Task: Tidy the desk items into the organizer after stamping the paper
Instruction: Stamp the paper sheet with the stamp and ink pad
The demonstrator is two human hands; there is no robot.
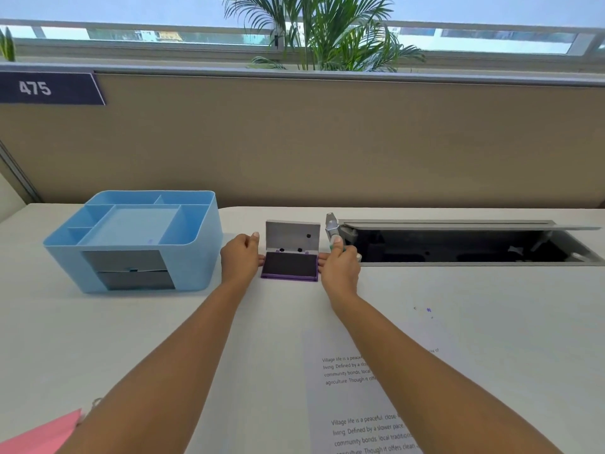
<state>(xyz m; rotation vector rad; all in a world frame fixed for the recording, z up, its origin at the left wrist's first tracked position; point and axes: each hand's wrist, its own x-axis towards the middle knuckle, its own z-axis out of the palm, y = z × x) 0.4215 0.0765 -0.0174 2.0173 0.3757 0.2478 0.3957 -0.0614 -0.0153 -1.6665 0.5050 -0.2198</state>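
Printed paper (353, 404) lies nearest on the tabletop (163, 339). The blue organizer (199, 253) stands leftward, nearer the left hand (240, 257), whose relaxed fingertips touch the open ink pad (290, 265) lying crosswise between both hands. The right hand (339, 267) grips the stamp (331, 226).

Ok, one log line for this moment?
ink pad open | left hand at left edge | right hand grips stamp, right edge | blue organizer to left

One head-worn wide-angle camera looks forward and down across the desk (131, 339) toward the partition (327, 142).
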